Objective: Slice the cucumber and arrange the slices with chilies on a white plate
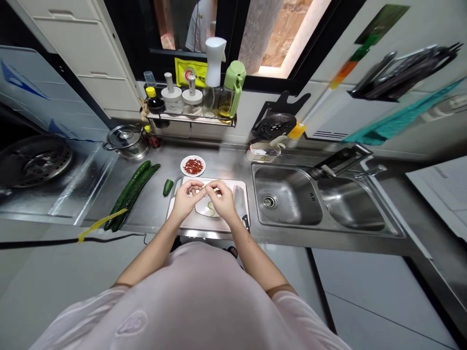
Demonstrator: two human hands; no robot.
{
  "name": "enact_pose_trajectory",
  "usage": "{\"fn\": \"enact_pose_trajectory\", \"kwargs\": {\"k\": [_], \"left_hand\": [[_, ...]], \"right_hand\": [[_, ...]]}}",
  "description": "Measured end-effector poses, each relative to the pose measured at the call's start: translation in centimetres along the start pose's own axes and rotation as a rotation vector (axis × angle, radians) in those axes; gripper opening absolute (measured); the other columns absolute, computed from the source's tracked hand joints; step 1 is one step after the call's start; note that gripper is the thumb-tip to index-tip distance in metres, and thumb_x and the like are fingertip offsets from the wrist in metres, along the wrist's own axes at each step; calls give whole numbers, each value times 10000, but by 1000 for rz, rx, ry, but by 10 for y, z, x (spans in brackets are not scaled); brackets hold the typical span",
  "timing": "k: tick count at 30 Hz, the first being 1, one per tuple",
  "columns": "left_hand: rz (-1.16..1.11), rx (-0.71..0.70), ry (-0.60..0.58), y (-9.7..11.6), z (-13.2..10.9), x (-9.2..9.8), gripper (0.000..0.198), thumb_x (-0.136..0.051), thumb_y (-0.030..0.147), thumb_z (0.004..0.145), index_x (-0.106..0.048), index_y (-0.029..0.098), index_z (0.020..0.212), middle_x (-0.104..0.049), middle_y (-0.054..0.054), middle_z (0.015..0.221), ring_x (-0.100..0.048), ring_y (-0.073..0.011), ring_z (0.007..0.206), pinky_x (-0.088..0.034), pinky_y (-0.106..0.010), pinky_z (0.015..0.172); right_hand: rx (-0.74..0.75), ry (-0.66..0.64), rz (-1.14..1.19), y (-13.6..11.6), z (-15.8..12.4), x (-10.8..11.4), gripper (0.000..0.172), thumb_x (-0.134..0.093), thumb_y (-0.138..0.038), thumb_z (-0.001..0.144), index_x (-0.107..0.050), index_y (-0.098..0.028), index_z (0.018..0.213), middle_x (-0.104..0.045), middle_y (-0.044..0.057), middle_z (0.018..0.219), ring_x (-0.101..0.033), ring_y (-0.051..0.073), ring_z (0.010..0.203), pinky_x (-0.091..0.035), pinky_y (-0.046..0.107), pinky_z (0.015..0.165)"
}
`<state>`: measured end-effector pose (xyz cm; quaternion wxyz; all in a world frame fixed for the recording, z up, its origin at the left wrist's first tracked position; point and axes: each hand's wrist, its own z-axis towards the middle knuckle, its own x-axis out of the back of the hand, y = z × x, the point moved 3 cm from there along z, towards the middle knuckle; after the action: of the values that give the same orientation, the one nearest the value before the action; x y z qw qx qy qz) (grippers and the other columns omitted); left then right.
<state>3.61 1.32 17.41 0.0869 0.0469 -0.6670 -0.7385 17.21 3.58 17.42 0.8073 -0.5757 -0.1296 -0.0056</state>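
My left hand (188,196) and my right hand (222,198) meet over a white plate (203,209) on a pale cutting board (189,222). Their fingertips pinch a small, thin cucumber slice (204,187) between them. A few pale green cucumber slices (211,209) lie on the plate. To the right, a knife (240,201) rests on the board with its black handle toward me. Left of the board lies a short cucumber piece (168,187), and farther left are long dark green cucumbers (136,187). Behind the board stands a small white dish of chopped red peppers (193,166).
A double sink (288,194) with a black faucet (335,163) is on the right. At the back left stand a lidded pot (127,142) and small bottle (153,140). A seasoning rack (193,118) hangs behind; a stove burner (40,163) is far left.
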Motion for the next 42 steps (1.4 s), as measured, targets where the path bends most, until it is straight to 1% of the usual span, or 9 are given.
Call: {"fn": "enact_pose_trajectory", "kwargs": {"k": [2,5,11,14,17,25,31,36,42], "left_hand": [[-63,29,31,-2,0,0,311,-735,313,638,-596,170,876,-614,-9,824,-495,-62,617,-383,-192,598],[-159,131,21,-7,-3,0,271,-680,395,693,-563,161,765,-601,-2,701,-479,-60,567,-363,-185,562],[-365,510,-246,-12,-15,-11,460,-478,583,783,-589,143,707,-561,-20,568,-436,-58,466,-298,-184,455],[-464,566,-292,-9,-13,-16,479,-472,596,778,-606,140,728,-553,-17,582,-452,-55,479,-304,-177,454],[-487,530,-256,-3,-5,-17,435,-517,560,767,-620,137,766,-549,-11,603,-444,-49,477,-292,-176,440],[-344,257,-174,19,12,-12,255,-678,370,690,-631,155,817,-585,6,696,-456,-38,537,-325,-172,499],[-290,161,-94,20,16,-14,323,-753,331,596,-646,160,848,-628,-7,767,-548,-86,663,-424,-204,633],[-233,64,-39,18,18,-13,350,-768,316,574,-644,159,861,-636,-10,783,-573,-102,708,-463,-232,705],[-202,60,9,14,17,-13,384,-771,311,569,-638,149,890,-641,-19,792,-585,-104,710,-465,-235,715]], "right_hand": [[-9,30,7,0,2,3,178,-513,-338,844,-610,-196,800,-605,25,813,-560,143,786,-432,239,629],[-8,83,16,-2,5,8,190,-522,-360,844,-614,-197,811,-604,27,819,-560,146,801,-434,245,646],[57,109,27,-9,7,13,181,-535,-356,846,-635,-205,840,-601,39,868,-560,156,844,-442,263,672],[104,85,18,-12,6,13,166,-530,-332,853,-649,-215,858,-597,41,885,-555,161,873,-444,273,689],[139,64,-7,-15,5,15,158,-528,-316,856,-658,-228,869,-595,41,900,-546,164,890,-445,284,699],[184,49,-69,-20,11,23,142,-542,-312,855,-658,-239,892,-585,44,938,-527,170,919,-446,301,722],[188,58,-84,-22,11,24,139,-538,-308,857,-651,-229,876,-591,41,920,-536,168,901,-444,297,716],[117,48,-62,-20,11,23,184,-528,-355,856,-645,-214,840,-613,36,874,-561,152,842,-449,269,696],[-21,74,22,-10,9,17,244,-539,-419,829,-627,-191,825,-641,28,772,-588,146,712,-473,276,681]]}}
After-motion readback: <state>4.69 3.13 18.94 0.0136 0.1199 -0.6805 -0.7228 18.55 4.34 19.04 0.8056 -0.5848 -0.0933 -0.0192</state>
